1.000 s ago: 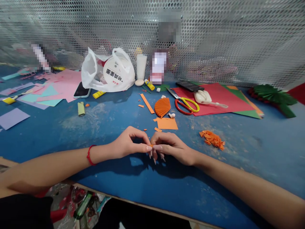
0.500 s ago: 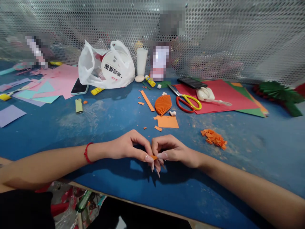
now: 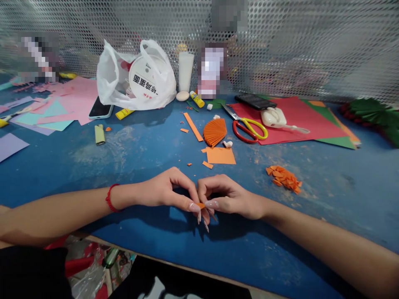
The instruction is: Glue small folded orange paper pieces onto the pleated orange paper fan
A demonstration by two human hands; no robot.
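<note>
Between my thumbs and fingertips is a small piece of orange paper point(image 3: 201, 205), pinched from both sides just above the table's near part. My left hand point(image 3: 176, 191) is closed on its left end, and a red cord bracelet circles that wrist. Its right end is gripped by my right hand point(image 3: 229, 197). The fingers largely hide the paper's shape. Beyond the hands lie an orange paper rectangle point(image 3: 222, 155), a pleated orange paper fan point(image 3: 215, 132) and an orange strip point(image 3: 193, 126). A heap of small folded orange pieces point(image 3: 285, 178) rests to the right.
Scissors point(image 3: 249, 129) with red and yellow handles lie by red paper sheets point(image 3: 299, 120). Farther back stand a white plastic bag point(image 3: 109, 83) and a white tube point(image 3: 186, 70) before a perforated metal panel point(image 3: 280, 41). A lighter point(image 3: 99, 135) lies left, near pink paper point(image 3: 82, 95).
The camera view has shifted slightly, so the table items appear a little higher and more spread out. Both hands keep the same pinch on the orange paper.
</note>
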